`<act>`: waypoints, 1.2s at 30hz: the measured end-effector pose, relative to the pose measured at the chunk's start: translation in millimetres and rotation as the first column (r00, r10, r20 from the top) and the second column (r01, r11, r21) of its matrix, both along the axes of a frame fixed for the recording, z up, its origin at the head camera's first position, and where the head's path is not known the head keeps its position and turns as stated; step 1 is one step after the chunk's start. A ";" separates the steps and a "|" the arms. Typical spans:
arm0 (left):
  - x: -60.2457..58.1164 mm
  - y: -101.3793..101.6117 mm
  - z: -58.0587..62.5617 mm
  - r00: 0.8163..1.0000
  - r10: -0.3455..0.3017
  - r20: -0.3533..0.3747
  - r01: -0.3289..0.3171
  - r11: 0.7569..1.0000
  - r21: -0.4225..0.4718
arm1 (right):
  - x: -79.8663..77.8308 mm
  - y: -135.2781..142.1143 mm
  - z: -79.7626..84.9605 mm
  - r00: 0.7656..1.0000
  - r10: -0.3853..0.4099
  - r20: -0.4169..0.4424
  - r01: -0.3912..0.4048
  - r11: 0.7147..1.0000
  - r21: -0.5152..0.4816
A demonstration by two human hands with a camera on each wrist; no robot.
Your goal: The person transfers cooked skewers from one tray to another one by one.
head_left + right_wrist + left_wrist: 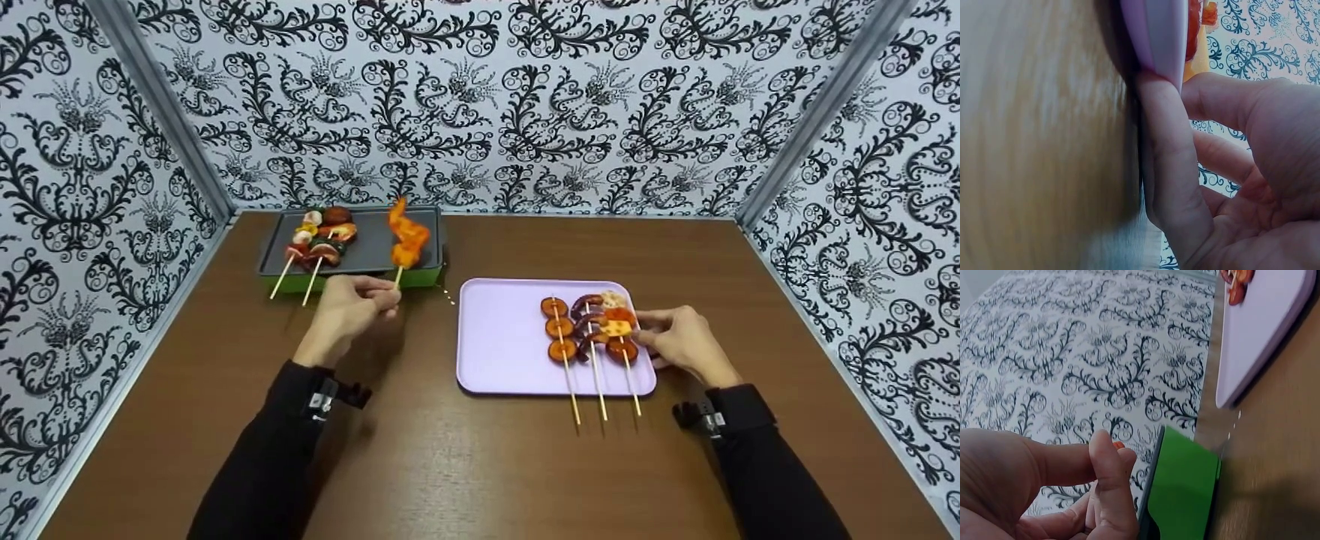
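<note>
At the left hand, an orange skewer is being pinched; beside the right hand, a lilac tray is being gripped at its rim.

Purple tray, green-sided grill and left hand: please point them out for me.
Purple tray (499, 337), head view: bare part of its surface.
Green-sided grill (371, 244), head view: bare dark top.
Left hand (349, 308), head view: back of the hand.
</note>
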State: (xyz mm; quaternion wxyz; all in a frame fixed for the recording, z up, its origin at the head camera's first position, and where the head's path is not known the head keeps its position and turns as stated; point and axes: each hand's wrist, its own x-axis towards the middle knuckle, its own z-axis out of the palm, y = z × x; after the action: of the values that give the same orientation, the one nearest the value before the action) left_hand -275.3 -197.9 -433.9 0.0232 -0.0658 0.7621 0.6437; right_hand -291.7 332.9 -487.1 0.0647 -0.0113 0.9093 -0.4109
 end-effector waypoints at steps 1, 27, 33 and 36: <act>1.4 2.4 0.5 1.000 -0.010 -0.007 0.010 1.000 0.000 | 0.2 0.2 0.1 1.000 -0.002 -0.001 0.002 1.000 0.000; 38.5 63.4 1.3 0.983 -0.181 0.017 0.181 0.983 -0.002 | 0.3 0.9 0.7 1.000 0.001 -0.004 -0.001 0.999 0.038; 44.4 73.7 -6.1 0.977 -0.214 -0.003 0.214 0.977 0.011 | 0.6 1.0 0.1 1.000 -0.010 0.006 0.010 0.999 0.043; 47.5 78.8 -9.2 0.975 -0.224 -0.001 0.223 0.974 0.029 | 1.0 1.0 -0.3 1.000 -0.009 0.004 0.009 0.999 0.037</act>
State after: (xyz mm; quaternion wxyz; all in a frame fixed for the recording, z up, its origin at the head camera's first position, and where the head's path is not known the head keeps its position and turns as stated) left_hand -227.8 -119.1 -443.1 0.0975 0.0199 0.7551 0.6480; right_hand -290.8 333.9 -487.4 0.0651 -0.0049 0.9166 -0.3943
